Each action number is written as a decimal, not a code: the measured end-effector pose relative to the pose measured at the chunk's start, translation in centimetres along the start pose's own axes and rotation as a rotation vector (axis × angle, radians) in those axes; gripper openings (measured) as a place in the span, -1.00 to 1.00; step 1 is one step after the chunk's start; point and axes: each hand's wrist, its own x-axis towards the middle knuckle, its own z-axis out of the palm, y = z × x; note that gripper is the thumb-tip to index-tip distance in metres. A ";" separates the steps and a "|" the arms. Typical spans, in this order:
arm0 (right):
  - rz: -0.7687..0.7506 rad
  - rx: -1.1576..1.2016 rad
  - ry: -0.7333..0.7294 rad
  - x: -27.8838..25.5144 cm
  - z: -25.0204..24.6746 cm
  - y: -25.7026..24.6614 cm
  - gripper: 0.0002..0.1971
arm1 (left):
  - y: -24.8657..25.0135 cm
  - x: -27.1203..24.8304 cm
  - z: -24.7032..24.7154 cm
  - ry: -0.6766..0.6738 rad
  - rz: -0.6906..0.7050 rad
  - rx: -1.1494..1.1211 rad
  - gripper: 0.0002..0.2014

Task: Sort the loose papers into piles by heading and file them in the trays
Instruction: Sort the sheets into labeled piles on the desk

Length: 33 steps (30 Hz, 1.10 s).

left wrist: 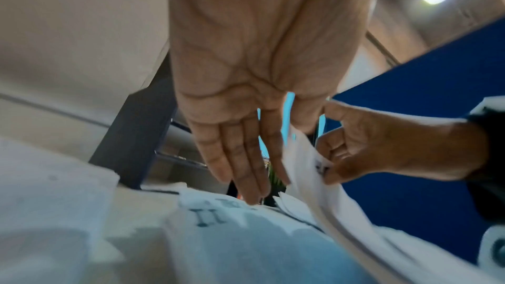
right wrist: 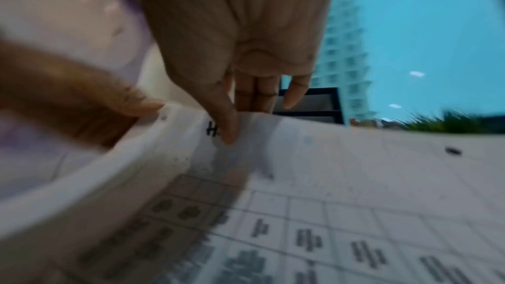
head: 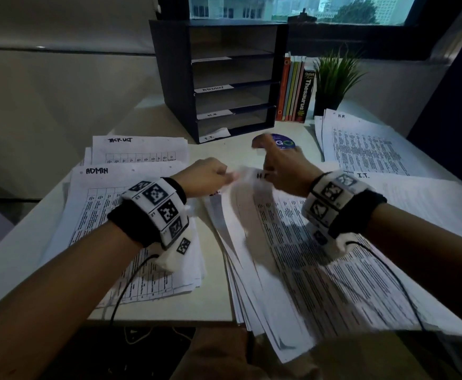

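Both hands hold up the top edge of one printed sheet headed "H.R" [head: 251, 185] over the loose central stack [head: 293, 272]. My left hand [head: 225, 175] pinches its top left corner. My right hand [head: 266, 171] pinches the edge beside the heading, thumb [right wrist: 228, 135] on the front and fingers behind. In the left wrist view the sheet [left wrist: 308, 172] hangs between my left hand [left wrist: 289, 144] and the right one, above a sheet headed "I.T." [left wrist: 207, 215]. The black tray unit [head: 169, 78] stands behind, its shelves labelled ADMIN, H.R. and I.T.
Sorted piles lie around: ADMIN [head: 120, 215] at left, TASK LIST [head: 139, 149] behind it, H.R [head: 361, 144] at back right, I.T. [head: 416, 198] at right. Books [head: 295, 89] and a potted plant [head: 334, 75] stand beside the trays. A purple disc [head: 284, 142] lies past my right hand.
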 end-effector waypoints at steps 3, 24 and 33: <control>0.091 0.103 0.225 1.8 -1.6 0.5 -0.80 | 1.1 0.3 0.1 0.067 -0.048 -0.491 -0.57; 0.195 0.966 0.624 -1.4 -8.9 8.5 -0.49 | 8.6 3.3 -2.6 0.519 0.091 -0.790 -0.64; 0.355 0.795 0.532 -5.4 -9.5 15.6 -0.83 | 12.5 8.0 -3.3 0.712 -0.030 -1.009 -0.78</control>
